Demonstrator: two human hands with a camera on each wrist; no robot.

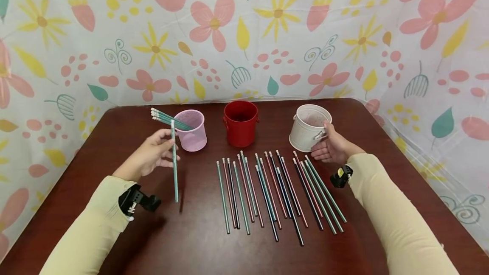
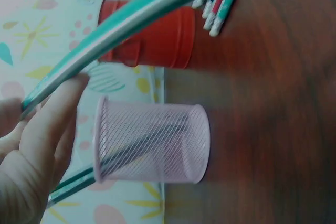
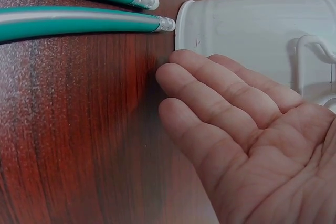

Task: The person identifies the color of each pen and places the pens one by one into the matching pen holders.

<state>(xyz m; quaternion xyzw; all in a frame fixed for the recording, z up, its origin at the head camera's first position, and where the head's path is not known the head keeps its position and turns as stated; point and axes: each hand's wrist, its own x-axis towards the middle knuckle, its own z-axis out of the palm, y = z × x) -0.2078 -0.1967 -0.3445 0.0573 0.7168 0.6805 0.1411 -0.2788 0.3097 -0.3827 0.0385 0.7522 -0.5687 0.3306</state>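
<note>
Between thumb and fingers, my left hand (image 1: 156,152) pinches a green pencil (image 1: 175,173) that stands nearly upright, its eraser end up. That hand is just left of a pink mesh cup (image 1: 194,139), where several green pencils (image 1: 164,117) lean out over the left rim. In the left wrist view, the held green pencil (image 2: 115,32) crosses in front of a red bucket (image 2: 157,40). At the right, my right hand (image 1: 333,145) is beside a white bucket (image 1: 303,135), thumb at its rim. The right wrist view shows straight fingers (image 3: 210,98) along the bucket's lower side.
Several green, red and dark pencils (image 1: 244,194) lie in a spread row on the brown table (image 1: 206,258), eraser ends toward the buckets. The red bucket stands between the pink cup and the white one. A patterned cloth (image 1: 237,33) hangs behind the table.
</note>
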